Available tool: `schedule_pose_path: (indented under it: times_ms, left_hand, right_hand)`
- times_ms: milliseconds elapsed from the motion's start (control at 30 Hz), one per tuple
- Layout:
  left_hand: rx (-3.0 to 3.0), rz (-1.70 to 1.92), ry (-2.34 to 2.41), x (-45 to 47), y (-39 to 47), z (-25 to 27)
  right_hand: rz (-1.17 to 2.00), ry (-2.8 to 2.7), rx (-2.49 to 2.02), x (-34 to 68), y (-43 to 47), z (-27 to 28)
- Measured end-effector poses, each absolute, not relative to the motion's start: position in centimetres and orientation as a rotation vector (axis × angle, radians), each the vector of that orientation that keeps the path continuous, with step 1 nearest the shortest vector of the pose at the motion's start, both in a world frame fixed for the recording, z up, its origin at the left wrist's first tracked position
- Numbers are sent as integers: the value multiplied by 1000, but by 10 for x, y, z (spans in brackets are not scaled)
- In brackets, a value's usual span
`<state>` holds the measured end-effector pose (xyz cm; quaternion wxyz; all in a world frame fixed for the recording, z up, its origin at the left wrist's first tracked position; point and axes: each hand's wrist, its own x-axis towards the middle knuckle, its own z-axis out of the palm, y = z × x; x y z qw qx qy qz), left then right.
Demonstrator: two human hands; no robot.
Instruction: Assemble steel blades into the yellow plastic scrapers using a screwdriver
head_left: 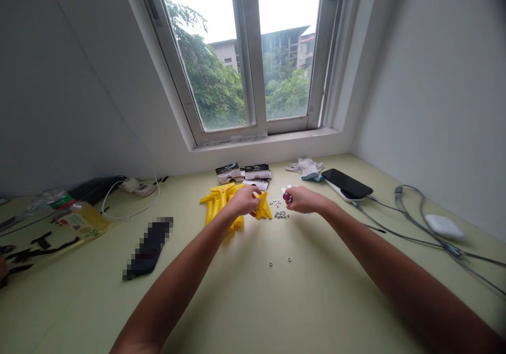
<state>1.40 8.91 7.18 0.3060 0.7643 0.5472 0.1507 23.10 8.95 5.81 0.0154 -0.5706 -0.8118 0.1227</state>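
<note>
Yellow part [263,208] is held in the left hand [245,201] over the worktop [237,301], judged light, stiff plastic, best gripped by its edges; right hand [305,199] grips a purple object [286,197] near small metal hardware [280,214]; more yellow pieces [215,201] lie beside the left hand

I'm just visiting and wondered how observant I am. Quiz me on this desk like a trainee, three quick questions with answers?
1. How many small metal pieces lie apart, nearer the camera than the small piles?
2. True or false: in the picture, the white glove lies left of the black phone.
3. The right hand grips an object coloured: A) green B) purple C) orange

Key: 1. Two. 2. True. 3. B.
</note>
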Motion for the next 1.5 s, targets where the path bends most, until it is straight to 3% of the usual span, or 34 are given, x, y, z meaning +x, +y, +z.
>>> schedule_pose_path:
  times_ms: [267,1000,1167,1300,1500]
  left_hand:
    - [1837,338,1466,40,120,58]
    - [2352,102,1580,30,120,54]
    - [2453,207,1429,30,82,76]
    - [2545,27,948,14,20,78]
    - [2658,-101,936,0,-24,54]
  right_hand:
    - [398,-2472,-1752,234,87,65]
    - [386,-2438,-1734,235,82,81]
    - [386,-2415,-1733,239,83,82]
    - [395,-2395,-1721,244,87,82]
    - [387,-2393,-1695,243,87,86]
